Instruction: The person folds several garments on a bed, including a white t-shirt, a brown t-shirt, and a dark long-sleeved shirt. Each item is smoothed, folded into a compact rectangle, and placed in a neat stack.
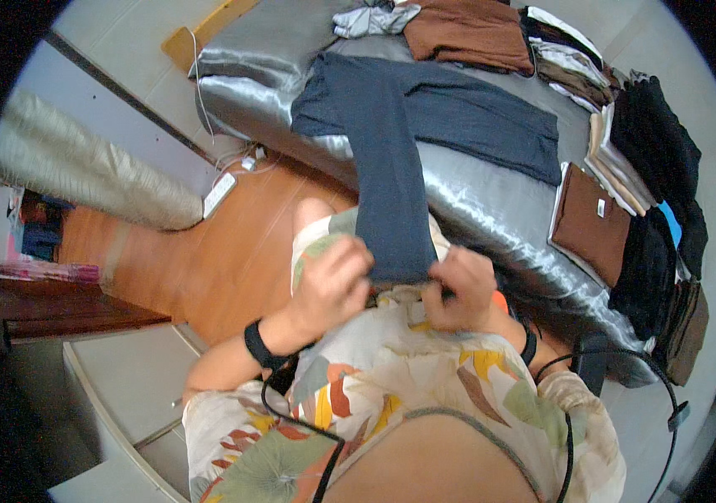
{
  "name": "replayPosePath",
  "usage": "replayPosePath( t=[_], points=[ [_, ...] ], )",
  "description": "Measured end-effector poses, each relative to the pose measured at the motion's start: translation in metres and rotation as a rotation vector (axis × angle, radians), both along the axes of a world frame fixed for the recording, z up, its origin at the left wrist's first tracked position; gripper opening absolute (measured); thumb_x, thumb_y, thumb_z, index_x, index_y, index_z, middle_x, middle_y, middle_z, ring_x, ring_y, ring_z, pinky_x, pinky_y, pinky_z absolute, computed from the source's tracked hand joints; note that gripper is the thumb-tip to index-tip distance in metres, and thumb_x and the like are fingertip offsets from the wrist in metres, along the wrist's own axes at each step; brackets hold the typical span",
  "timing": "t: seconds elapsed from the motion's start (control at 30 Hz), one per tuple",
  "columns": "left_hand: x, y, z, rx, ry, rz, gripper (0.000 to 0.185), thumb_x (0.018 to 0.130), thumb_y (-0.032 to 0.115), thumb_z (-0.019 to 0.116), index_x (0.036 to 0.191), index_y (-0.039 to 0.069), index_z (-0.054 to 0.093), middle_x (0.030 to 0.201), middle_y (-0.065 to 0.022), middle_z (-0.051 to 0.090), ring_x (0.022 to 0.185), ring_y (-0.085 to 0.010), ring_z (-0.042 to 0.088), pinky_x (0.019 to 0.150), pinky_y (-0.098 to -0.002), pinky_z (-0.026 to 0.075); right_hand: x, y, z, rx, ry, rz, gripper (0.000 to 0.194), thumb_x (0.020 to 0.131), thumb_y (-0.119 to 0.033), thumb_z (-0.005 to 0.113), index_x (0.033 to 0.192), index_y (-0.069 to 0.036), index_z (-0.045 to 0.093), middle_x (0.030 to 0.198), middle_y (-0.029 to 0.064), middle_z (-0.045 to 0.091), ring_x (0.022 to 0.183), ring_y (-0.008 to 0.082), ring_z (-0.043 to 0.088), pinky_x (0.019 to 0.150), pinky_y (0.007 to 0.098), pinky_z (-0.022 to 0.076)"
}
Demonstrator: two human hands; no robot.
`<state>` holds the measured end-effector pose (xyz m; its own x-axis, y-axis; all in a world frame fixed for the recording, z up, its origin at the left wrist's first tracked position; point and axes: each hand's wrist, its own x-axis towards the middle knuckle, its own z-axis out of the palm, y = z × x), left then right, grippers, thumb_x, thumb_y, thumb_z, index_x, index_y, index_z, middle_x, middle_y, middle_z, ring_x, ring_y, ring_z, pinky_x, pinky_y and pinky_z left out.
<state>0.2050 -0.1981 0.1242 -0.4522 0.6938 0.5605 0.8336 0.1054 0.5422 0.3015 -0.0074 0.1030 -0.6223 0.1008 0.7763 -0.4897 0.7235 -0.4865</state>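
Note:
A dark blue-grey pair of trousers (389,170) lies partly on a bed with a shiny silver-grey cover (477,201), one leg stretched towards me over my lap. At the left corner of that leg's hem, my left hand (339,283) is closed on the cloth. My right hand (458,286) grips the opposite corner, its fingers curled and slightly blurred. The other trouser leg lies across the bed, pointing right. Both wrists wear black bands.
Folded brown cloth (590,223), brown garments (471,34) and black clothes (653,126) lie along the bed's far and right sides. A white power strip (219,195) rests on the wooden floor at left. Black cables run beside my arms.

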Motion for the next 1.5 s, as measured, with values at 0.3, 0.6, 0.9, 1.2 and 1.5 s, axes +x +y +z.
replayPosePath(
  t=[0.3, 0.6, 0.9, 1.2, 1.5],
  points=[
    [0.005, 0.002, 0.006, -0.097, -0.176, -0.017, 0.019, 0.065, -0.006, 0.058, 0.083, 0.000, 0.058, 0.087, -0.0138, 0.057, 0.073, -0.0300, 0.061, 0.063, -0.0358, 0.052, 0.003, -0.002, 0.001, -0.017, -0.120, -0.031, 0.020, 0.055, 0.006, 0.054, 0.073, -0.002, 0.060, 0.057, 0.0076, 0.046, 0.044, 0.0217, 0.047, 0.043, 0.0280, 0.0383],
    [0.001, 0.006, 0.001, -0.046, -0.158, -0.101, 0.018, 0.070, -0.006, 0.055, 0.087, -0.001, 0.056, 0.090, -0.0141, 0.058, 0.079, -0.0327, 0.061, 0.067, -0.0365, 0.051, 0.005, 0.003, -0.006, 0.016, -0.020, -0.033, 0.017, 0.060, 0.006, 0.056, 0.071, -0.006, 0.060, 0.056, 0.0075, 0.046, 0.044, 0.0234, 0.047, 0.042, 0.0299, 0.0363],
    [0.001, 0.012, -0.010, -0.097, -0.375, -0.112, 0.018, 0.070, -0.007, 0.056, 0.087, -0.002, 0.057, 0.083, -0.0149, 0.058, 0.071, -0.0313, 0.059, 0.060, -0.0341, 0.048, 0.010, 0.012, 0.001, 0.151, -0.283, 0.002, 0.024, 0.064, -0.010, 0.069, 0.085, -0.006, 0.059, 0.080, 0.0103, 0.050, 0.071, 0.0249, 0.054, 0.064, 0.0365, 0.0433],
    [-0.008, 0.020, -0.008, -0.112, -0.536, -0.185, 0.012, 0.076, -0.001, 0.061, 0.088, -0.002, 0.062, 0.085, -0.0096, 0.061, 0.063, -0.0127, 0.057, 0.052, -0.0259, 0.045, 0.001, 0.006, -0.009, 0.288, -0.387, 0.252, 0.054, 0.076, -0.007, 0.067, 0.126, -0.003, 0.047, 0.102, 0.0109, 0.062, 0.094, 0.0282, 0.060, 0.085, 0.0376, 0.0461],
    [-0.156, 0.067, -0.051, -0.770, 0.466, -0.007, 0.090, 0.071, 0.006, 0.062, 0.150, 0.012, 0.020, 0.156, -0.0103, 0.022, 0.142, -0.0285, 0.024, 0.114, -0.0530, 0.019, 0.000, 0.012, 0.000, 0.259, -0.214, 0.228, 0.028, 0.071, 0.001, 0.065, 0.099, 0.000, 0.064, 0.097, 0.0104, 0.063, 0.086, 0.0260, 0.062, 0.075, 0.0354, 0.0501]
  ],
)
